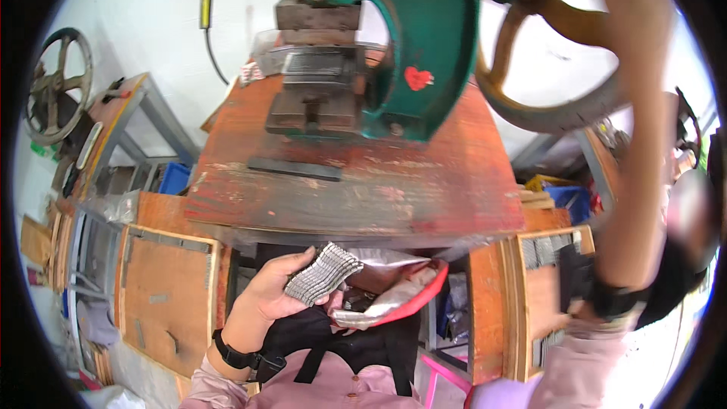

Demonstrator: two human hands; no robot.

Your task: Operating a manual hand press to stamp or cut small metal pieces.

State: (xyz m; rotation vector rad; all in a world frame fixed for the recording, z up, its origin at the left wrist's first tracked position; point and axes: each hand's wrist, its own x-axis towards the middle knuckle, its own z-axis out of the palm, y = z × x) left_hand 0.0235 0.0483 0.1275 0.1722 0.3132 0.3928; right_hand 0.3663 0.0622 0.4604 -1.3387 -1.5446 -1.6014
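Observation:
My left hand [276, 288] is closed around a stack of thin, grey metal strips [324, 274], held low in front of the table edge. Up at the far right, my right hand [638, 0] reaches to the rim of the handwheel [560, 110] on a green hand press [447, 38]. Blur and the picture's edge hide its fingers, so its grip cannot be made out. Under the press ram lies a metal die block [322, 68]. On the tabletop in front of the press rests a flat dark bar [295, 170]. Below my left hand an open bag with a red rim [428, 288] holds small metal pieces.
The worn red wooden table [379, 204] carries the press. Wooden trays flank me, the left tray [163, 295] with a few strips and the right tray [516, 310] with several rows. A second handwheel [57, 87] stands far left. A person [693, 216] is at the right edge.

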